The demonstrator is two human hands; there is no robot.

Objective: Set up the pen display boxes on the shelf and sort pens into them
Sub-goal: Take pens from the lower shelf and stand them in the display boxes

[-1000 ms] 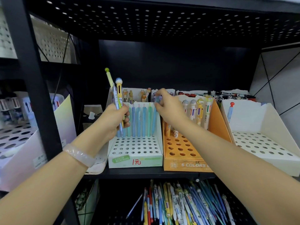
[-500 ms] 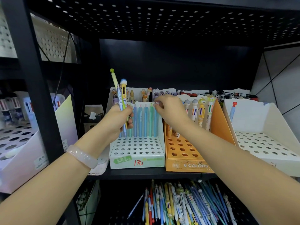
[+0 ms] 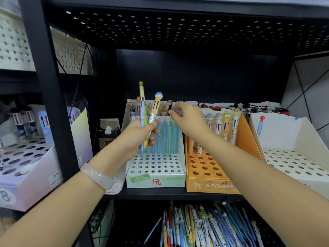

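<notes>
Two pens (image 3: 146,118) in left hand (image 3: 140,134) — right hand (image 3: 187,118) just beside

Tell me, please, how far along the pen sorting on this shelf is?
Done: three boxes stand on the shelf; the green box has one back row filled, the orange box holds a few. In hand: the left hand grips several pens. Left: most holes, the white box, and loose pens below.
</notes>
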